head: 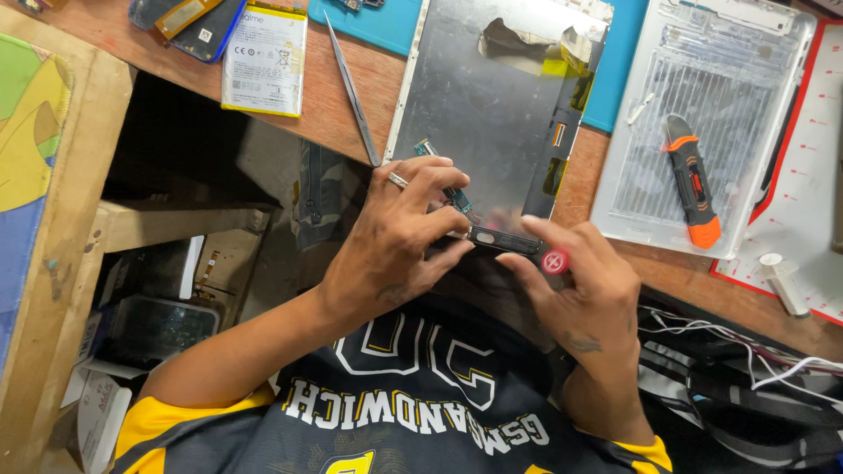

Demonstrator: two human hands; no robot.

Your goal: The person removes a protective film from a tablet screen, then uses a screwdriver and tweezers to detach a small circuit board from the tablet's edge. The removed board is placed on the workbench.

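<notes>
A silver metal tablet panel [492, 105] lies on the wooden bench, its near end at the bench edge. My left hand [399, 241], wearing a ring, presses its fingers on a small green circuit strip [457, 200] and a dark bar-shaped part [502, 240] at the panel's near edge. My right hand [584, 294] holds a small screwdriver with a red cap [555, 261] against the right end of that dark part. The tool's tip is hidden by my fingers.
Metal tweezers [353, 92] lie left of the panel, beside a white flat battery [265, 60]. A white tablet back cover [702, 132] at the right carries an orange and grey utility knife [692, 183]. White cables [755, 351] trail at lower right. A wooden shelf [53, 263] stands at left.
</notes>
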